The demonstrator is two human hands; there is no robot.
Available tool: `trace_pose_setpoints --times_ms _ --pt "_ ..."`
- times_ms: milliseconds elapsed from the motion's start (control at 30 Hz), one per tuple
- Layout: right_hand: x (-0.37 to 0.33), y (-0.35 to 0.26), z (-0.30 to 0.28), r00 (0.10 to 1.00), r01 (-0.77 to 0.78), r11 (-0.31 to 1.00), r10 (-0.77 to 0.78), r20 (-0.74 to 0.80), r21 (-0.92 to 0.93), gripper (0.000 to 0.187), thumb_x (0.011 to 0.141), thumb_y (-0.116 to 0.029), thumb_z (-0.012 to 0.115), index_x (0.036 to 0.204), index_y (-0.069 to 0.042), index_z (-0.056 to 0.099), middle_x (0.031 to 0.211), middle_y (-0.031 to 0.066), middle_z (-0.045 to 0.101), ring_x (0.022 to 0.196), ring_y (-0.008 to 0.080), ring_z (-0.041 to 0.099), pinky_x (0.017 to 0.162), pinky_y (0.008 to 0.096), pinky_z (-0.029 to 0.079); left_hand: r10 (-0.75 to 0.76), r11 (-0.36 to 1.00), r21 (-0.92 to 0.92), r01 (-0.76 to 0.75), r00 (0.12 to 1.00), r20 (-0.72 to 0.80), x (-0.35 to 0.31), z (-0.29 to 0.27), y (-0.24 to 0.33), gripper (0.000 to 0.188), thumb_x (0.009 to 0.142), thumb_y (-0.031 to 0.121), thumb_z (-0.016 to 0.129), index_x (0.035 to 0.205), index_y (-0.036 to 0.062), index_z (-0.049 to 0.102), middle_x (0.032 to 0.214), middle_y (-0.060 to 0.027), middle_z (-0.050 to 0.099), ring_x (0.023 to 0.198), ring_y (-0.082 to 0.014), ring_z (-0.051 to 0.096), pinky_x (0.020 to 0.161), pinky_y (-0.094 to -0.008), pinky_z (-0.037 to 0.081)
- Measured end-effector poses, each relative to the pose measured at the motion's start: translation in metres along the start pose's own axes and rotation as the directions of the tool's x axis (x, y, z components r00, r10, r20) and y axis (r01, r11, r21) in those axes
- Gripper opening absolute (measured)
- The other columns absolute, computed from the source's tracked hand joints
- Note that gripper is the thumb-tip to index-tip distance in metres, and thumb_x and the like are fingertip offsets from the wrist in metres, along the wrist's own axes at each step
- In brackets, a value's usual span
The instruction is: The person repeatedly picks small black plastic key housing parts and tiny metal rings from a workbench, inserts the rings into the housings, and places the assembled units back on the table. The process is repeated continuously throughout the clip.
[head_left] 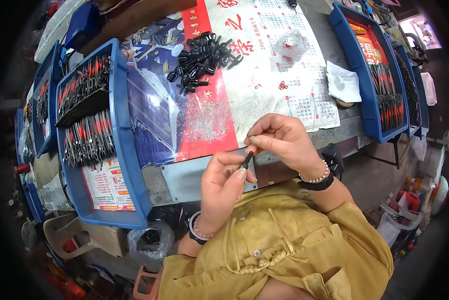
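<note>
My left hand [222, 182] is closed, pinching a small black tubular part [248, 159] between thumb and fingers, its narrow end pointing up. My right hand [284, 142] has thumb and forefinger pressed together just above that end; whatever they hold is too small to make out. Both hands are over the near edge of the bench. Beyond them, a heap of similar black parts [204, 57] lies on the paper covering. To its right sits a little cluster of small red rings [283, 85], and a few more lie scattered nearby.
On the left, a blue tray [144, 187] holds rows of dark parts with red bits. Another blue tray [365, 100] with similar rows stands at the right. A clear plastic bag [290, 46] and a white paper piece [343, 82] lie on the bench.
</note>
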State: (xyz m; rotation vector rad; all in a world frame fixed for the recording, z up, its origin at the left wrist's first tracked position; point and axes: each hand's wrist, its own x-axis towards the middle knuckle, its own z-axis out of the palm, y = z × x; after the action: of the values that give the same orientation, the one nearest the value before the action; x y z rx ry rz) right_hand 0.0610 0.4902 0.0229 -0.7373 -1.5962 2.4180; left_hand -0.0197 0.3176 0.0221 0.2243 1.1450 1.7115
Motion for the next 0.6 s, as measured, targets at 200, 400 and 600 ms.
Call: trace_pose_setpoints --times_ms 200,400,600 --pt "-0.002 0.007 0.014 0.999 -0.033 0.999 0.033 0.004 0.008 0.012 0.089 -0.006 0.062 0.096 0.004 0.062 0.085 0.0077 0.064 0.069 0.0103 0.061 0.065 0.0227 0.051 0.060 0.996 0.069 -0.056 0.997 -0.051 -0.004 0.000 -0.001 0.016 0.092 -0.001 0.050 0.108 -0.0015 0.046 0.097 -0.0110 0.061 0.077 -0.0085 0.056 0.070 -0.0231 0.047" --pt "-0.007 0.005 0.020 1.000 0.007 1.000 -0.007 0.016 0.007 0.013 0.091 -0.004 0.059 0.099 0.006 0.063 0.087 0.0069 0.065 0.075 0.0109 0.063 0.068 0.0240 0.051 0.122 0.991 0.072 -0.117 0.989 -0.078 -0.006 -0.001 -0.002 0.016 0.091 -0.003 0.052 0.106 -0.0026 0.046 0.102 -0.0120 0.061 0.082 -0.0116 0.059 0.077 -0.0278 0.051" --pt "-0.014 0.010 0.023 0.992 0.124 0.991 -0.125 0.023 0.038 0.012 0.090 -0.001 0.058 0.099 0.006 0.063 0.089 0.0072 0.065 0.077 0.0116 0.064 0.069 0.0240 0.051 0.161 0.983 0.100 -0.153 0.984 -0.080 -0.008 0.000 -0.003 0.015 0.092 -0.002 0.052 0.105 -0.0024 0.046 0.101 -0.0120 0.061 0.082 -0.0119 0.060 0.075 -0.0271 0.052"
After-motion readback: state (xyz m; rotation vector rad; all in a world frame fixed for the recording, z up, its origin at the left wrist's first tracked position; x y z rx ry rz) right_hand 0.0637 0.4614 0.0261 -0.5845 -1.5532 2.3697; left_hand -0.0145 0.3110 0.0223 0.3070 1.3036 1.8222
